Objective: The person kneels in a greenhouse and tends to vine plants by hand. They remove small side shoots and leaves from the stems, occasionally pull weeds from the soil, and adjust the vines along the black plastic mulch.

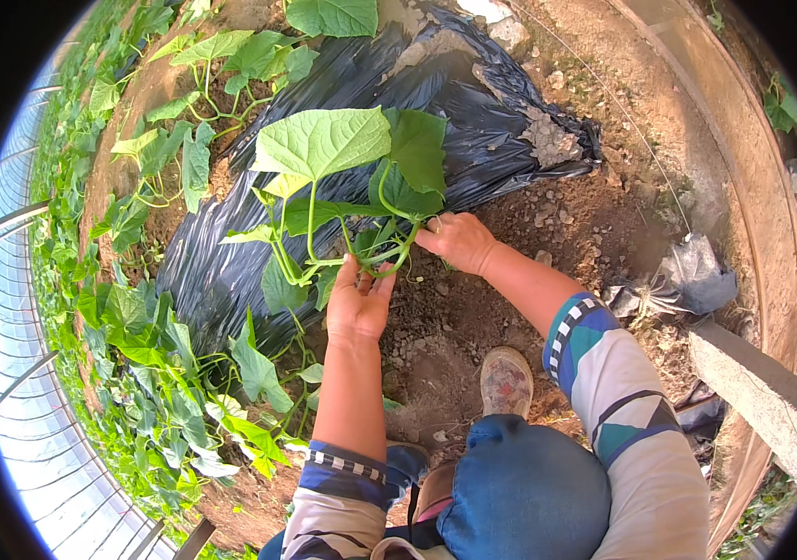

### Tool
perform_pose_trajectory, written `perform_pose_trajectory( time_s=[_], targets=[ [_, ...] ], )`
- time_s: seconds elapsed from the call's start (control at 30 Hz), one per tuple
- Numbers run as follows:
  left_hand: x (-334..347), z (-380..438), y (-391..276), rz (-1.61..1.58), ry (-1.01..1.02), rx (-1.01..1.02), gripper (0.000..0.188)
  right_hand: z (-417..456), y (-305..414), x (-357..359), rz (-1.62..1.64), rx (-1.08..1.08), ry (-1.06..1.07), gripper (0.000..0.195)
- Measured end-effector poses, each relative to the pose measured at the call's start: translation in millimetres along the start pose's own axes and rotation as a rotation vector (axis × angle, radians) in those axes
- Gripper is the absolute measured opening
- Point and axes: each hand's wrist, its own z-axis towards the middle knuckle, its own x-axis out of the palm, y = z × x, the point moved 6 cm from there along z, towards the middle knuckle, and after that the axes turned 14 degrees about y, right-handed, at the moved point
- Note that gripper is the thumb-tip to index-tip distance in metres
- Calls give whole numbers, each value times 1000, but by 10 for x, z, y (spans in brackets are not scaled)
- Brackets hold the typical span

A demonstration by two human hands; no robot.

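Observation:
A leafy green vine (398, 250), cucumber-like, curves across the middle of the view between my two hands. My left hand (360, 301) is palm up beneath it, with the fingers and thumb around the stem. Farther right, my right hand (458, 241) has its fingertips closed on the vine near a leaf joint; the exact pinch is partly hidden. A broad pale-green leaf (321, 143) rises above the stem, and a darker leaf (418, 147) stands beside it. Black plastic mulch film (482, 133) lies wrinkled under the leaves.
More vines (153, 392) spread along the left, with the ribbed greenhouse wall (27, 350) beyond. Bare soil (433, 329) lies by my shoe (507, 381). On the right are crumpled plastic (699, 273), a concrete post (755, 385), a thin string (622, 105) and a low curved ledge (741, 161).

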Motion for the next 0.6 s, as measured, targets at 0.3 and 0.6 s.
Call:
perform_pose_trajectory(
  time_s=[0.3,0.6],
  targets=[
    [222,58,140,18,-59,29,37,-276,-122,64,171,100,-111,11],
    [480,125,213,91,36,74,38,-376,-164,111,295,179,-207,10]
  ],
)
